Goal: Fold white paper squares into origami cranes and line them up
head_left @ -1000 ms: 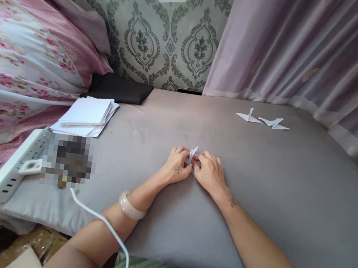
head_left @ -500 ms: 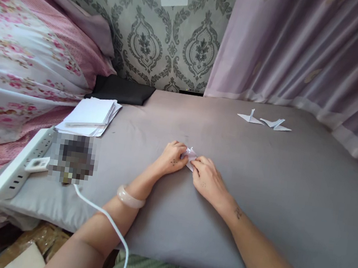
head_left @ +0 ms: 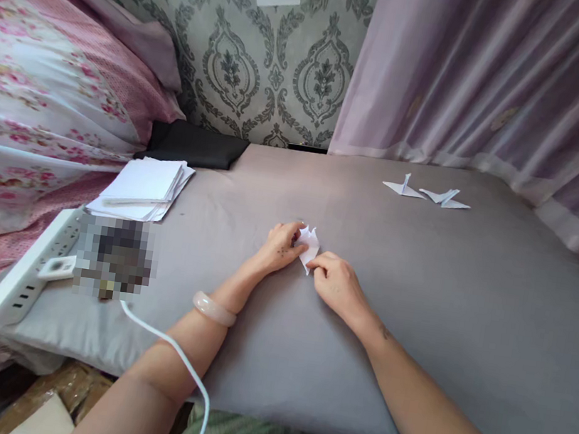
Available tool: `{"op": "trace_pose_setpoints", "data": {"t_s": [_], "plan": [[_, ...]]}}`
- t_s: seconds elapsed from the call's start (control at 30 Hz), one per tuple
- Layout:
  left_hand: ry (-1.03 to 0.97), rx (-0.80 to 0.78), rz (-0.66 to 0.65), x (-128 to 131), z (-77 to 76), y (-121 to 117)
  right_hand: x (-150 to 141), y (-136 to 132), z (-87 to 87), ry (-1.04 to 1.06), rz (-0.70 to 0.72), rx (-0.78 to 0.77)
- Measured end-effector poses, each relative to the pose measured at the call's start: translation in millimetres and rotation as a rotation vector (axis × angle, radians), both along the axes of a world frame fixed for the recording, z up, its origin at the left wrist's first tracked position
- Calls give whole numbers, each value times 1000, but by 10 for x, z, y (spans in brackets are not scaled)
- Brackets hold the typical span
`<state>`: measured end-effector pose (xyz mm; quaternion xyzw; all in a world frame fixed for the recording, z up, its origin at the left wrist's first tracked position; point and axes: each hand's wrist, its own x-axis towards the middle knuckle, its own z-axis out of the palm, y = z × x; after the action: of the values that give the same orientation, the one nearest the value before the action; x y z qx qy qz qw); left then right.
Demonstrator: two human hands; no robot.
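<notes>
A small folded piece of white paper (head_left: 310, 241) is between my hands at the middle of the grey-covered surface, with points sticking up at its far end. My left hand (head_left: 283, 245) grips its left side, thumb across the near face and fingers behind. My right hand (head_left: 337, 280) is closed near the paper's lower right edge, its index finger and thumb at the lower tip. Whether the right fingers pinch the paper or only press on it is hard to make out. Two folded paper birds (head_left: 404, 187) lie at the far right.
A stack of white paper sheets (head_left: 140, 183) lies at the left, before a black folder-like item (head_left: 197, 145). A white power strip (head_left: 26, 273) runs along the left edge, and a white cable (head_left: 169, 344) crosses over my left forearm. Curtains (head_left: 449, 74) border the right.
The folded paper has been turned or opened so more of its face shows. My right hand has shifted slightly right and its fingers have curled in. My left hand remains on the paper.
</notes>
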<state>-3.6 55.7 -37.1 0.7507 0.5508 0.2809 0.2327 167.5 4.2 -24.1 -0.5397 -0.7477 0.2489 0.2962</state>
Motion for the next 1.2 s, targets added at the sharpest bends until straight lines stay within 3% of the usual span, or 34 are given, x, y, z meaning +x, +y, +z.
{"op": "trace_pose_setpoints", "data": {"t_s": [0.1,0.23,0.4,0.57,0.73,0.93,1.2], "plan": [[-159,-33,12,-48,6,0,63,116,-55,101,-162,-17],[-368,-109,84,-108,23,-10,130,204,-94,161,-272,-47],[-498,-137,256,-217,91,-69,172,254,-159,207,-309,-87],[-551,-102,320,-311,122,-89,164,254,-169,205,-309,-86],[-558,-101,254,-224,121,-97,130,240,-125,200,-281,-55],[-432,-72,75,35,103,-49,93,252,-140,231,-274,-33],[-433,-34,39,164,57,-6,27,246,-96,301,-263,49]]}}
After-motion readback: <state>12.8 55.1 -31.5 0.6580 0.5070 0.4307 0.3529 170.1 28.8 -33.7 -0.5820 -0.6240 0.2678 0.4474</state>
